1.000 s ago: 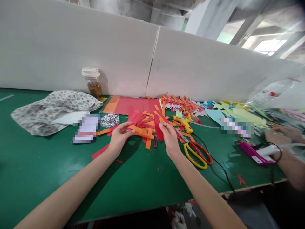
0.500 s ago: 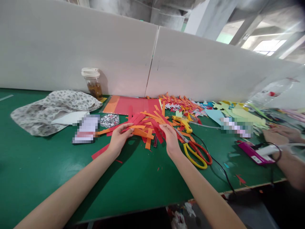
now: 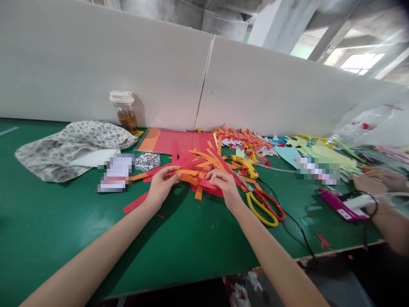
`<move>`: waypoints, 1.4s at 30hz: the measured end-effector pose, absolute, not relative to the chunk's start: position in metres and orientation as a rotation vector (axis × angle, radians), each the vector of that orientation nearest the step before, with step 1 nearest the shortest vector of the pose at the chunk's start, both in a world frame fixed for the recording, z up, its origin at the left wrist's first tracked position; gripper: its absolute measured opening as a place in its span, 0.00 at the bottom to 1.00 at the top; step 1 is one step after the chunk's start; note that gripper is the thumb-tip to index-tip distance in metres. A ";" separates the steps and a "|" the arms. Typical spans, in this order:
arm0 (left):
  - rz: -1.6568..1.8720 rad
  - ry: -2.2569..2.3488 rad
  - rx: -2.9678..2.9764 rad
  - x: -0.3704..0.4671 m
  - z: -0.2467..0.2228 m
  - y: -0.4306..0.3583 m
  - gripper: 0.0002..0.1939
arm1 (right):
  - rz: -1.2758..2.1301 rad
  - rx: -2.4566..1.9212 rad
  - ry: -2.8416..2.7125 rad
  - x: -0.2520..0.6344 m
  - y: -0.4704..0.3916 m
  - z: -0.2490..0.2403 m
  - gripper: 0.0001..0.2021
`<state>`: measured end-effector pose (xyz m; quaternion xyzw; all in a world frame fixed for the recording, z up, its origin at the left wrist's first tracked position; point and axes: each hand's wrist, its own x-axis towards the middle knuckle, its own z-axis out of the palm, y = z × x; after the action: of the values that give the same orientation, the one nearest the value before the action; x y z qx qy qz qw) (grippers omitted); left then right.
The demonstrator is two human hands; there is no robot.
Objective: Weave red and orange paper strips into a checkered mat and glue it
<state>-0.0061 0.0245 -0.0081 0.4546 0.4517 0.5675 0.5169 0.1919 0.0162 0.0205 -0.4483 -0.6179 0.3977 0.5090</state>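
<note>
One orange strip pinched in left hand, red strip in right hand.

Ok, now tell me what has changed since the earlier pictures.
The right hand has shifted slightly left, and the red strip it holds has swung from steep to nearly level. Nothing was visibly let go. The left hand with its orange strip, the scissors and the yellow glue gun stayed about in place.
</note>
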 end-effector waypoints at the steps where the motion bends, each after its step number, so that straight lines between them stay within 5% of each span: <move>1: 1.356 1.090 1.136 -0.007 -0.008 0.025 0.17 | 0.948 -1.073 -1.546 0.192 0.016 0.021 0.08; 21: 1.294 1.180 1.512 -0.005 -0.011 0.022 0.13 | 0.657 -1.016 -2.057 0.189 0.009 0.022 0.09; 42: 1.187 1.156 1.759 -0.005 -0.009 0.018 0.12 | 0.798 -0.900 -2.140 0.191 0.004 0.033 0.10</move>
<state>-0.0054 0.0180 -0.0094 0.6807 0.4472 0.4592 0.3546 0.1914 0.0037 0.0330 -0.3451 -0.8209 0.3061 0.3367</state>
